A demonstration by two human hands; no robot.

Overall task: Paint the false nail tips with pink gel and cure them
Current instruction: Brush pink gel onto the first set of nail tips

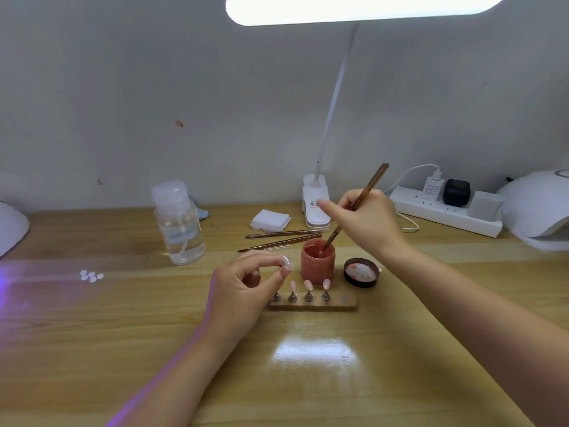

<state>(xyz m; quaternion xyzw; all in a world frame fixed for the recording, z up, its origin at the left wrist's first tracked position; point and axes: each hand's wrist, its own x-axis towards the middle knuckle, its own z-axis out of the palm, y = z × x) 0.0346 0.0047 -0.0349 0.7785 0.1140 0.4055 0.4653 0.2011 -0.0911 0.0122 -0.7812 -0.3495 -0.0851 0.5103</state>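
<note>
Midway: three nail tips [308,285] pink on the stand [312,304].
Right hand [366,217] grips a brush [357,203] dipped in the gel jar [317,260]; left hand [243,288] pinches an unpainted tip [287,262]; curing remains.

glossy wood-grain tabletop [400,349] mirrors the lamp; clear plastic bottle [180,224]; shiny pink gel jar [317,262]; metallic-looking stand pegs [308,296]; smooth white plastic power strip [446,215].
</note>
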